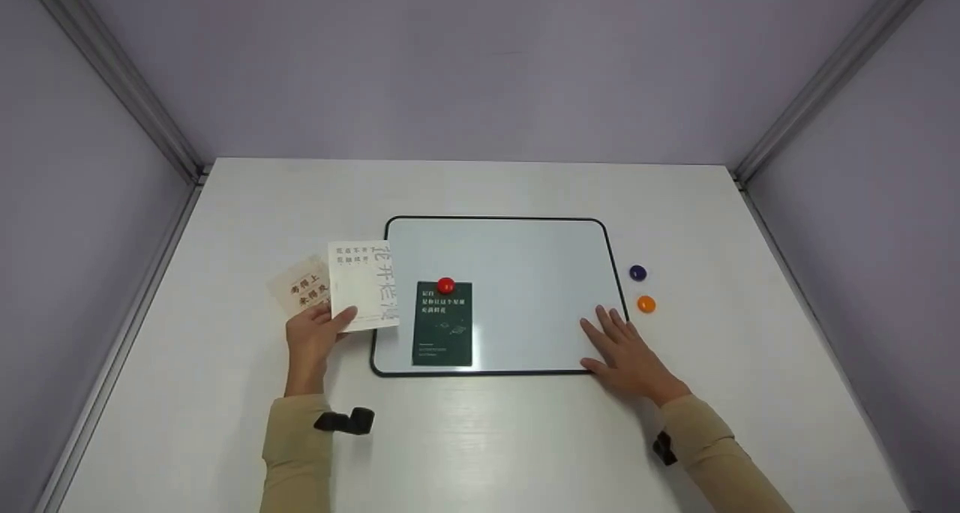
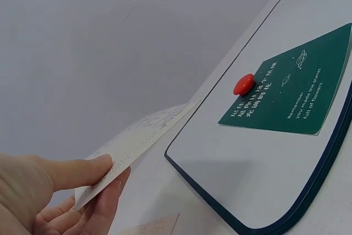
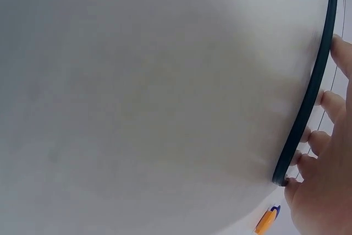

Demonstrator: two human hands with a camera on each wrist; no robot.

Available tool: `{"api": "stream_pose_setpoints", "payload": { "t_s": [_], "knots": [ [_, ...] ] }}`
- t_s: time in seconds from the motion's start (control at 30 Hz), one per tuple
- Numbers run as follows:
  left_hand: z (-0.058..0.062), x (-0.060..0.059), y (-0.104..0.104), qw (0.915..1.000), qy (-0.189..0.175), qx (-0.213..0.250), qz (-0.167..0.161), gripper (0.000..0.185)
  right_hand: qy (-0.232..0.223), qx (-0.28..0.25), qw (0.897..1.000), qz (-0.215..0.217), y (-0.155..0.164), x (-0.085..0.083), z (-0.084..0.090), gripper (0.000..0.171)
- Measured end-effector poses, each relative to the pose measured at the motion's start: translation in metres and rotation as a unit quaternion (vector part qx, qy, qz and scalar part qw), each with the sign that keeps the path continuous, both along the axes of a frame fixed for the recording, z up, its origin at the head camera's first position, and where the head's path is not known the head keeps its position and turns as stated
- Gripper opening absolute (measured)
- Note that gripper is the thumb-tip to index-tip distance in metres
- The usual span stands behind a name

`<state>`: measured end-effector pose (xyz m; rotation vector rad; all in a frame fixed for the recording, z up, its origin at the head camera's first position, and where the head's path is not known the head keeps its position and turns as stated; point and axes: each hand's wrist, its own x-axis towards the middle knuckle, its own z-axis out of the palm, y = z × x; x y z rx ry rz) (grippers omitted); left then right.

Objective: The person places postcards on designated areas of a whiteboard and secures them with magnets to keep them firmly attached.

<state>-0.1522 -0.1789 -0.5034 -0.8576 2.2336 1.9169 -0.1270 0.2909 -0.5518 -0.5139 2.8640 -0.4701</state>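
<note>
My left hand (image 1: 306, 348) pinches a white card (image 1: 349, 292) with printed lettering between thumb and fingers. The card is raised at a tilt, its right side over the left edge of a black-framed whiteboard (image 1: 532, 288). Partly hidden behind it lies a beige card (image 1: 296, 280) on the table. A dark green card (image 1: 442, 340) lies on the board's left part, with a round red magnet (image 2: 244, 84) at its top edge. With fingers spread, my right hand (image 1: 634, 367) rests on the board's lower right corner.
To the right of the board, a dark blue magnet (image 1: 637, 273) and an orange magnet (image 1: 646, 304) lie on the white table (image 1: 480, 453). A pale back wall (image 1: 480, 70) and side walls enclose the table.
</note>
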Motion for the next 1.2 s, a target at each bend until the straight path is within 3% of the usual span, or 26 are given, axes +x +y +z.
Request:
{"api": "stream_pose_setpoints", "payload": {
  "t_s": [0.23, 0.67, 1.2],
  "knots": [
    [0.003, 0.002, 0.002, 0.9998, -0.005, 0.013, -0.012, 0.049, -0.016, 0.000, 1.000, -0.003, 0.001, -0.001, 0.000, 0.067],
    [0.002, 0.005, 0.011, 0.9988, 0.007, 0.047, -0.015, 0.049, 0.004, -0.006, 1.000, 0.005, 0.001, -0.001, -0.002, 0.066],
    [0.001, 0.008, 0.022, 0.9991, -0.004, 0.022, -0.037, 0.049, 0.010, -0.015, 1.000, 0.001, 0.001, 0.000, -0.002, 0.067]
  ]
}}
